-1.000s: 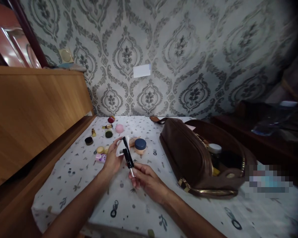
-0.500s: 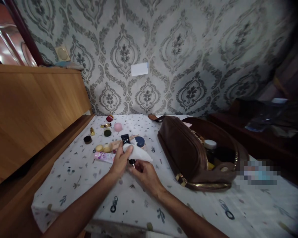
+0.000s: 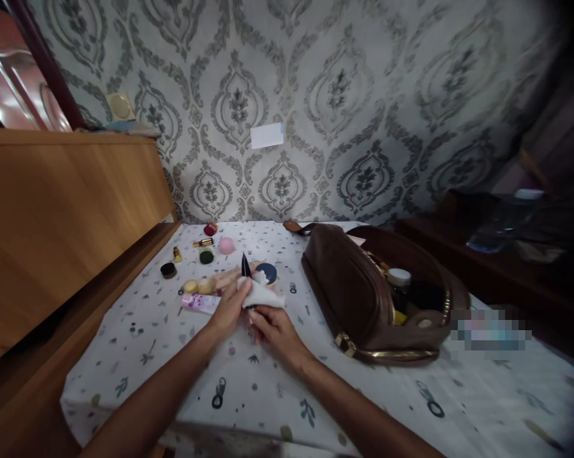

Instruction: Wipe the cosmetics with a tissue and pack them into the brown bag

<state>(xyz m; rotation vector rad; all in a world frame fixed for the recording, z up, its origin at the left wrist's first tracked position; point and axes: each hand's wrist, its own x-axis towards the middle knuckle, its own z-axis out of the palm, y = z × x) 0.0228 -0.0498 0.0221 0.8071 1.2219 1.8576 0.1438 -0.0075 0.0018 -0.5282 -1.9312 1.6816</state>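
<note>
A black squeeze tube (image 3: 245, 267) stands upright between my hands, its flat end up and seen edge-on. Wrapped about its middle is a white wipe (image 3: 263, 295). My left hand (image 3: 227, 313) is closed on the wipe and the tube from the left. From below right, my right hand (image 3: 273, 326) pinches the tube's lower end, which the fingers mostly hide. Just beyond the hands lie a purple-and-pink tube (image 3: 201, 303), a dark blue round case (image 3: 266, 273) and two cream-coloured round pieces, one being a small yellow pot (image 3: 190, 287).
A brown leather bag (image 3: 347, 299) lies unzipped at the right, with a white-capped bottle (image 3: 399, 280) inside. Farther left sit a pink sponge (image 3: 226, 245), a dark green jar (image 3: 206, 256), a black jar (image 3: 168, 270), gold lipsticks (image 3: 203, 242) and a red item (image 3: 210, 229). A wooden cabinet (image 3: 72, 216) borders the left.
The black tube has turned from showing its broad face to showing its narrow edge. The wipe is bunched closer round it, and my right hand has shifted slightly left.
</note>
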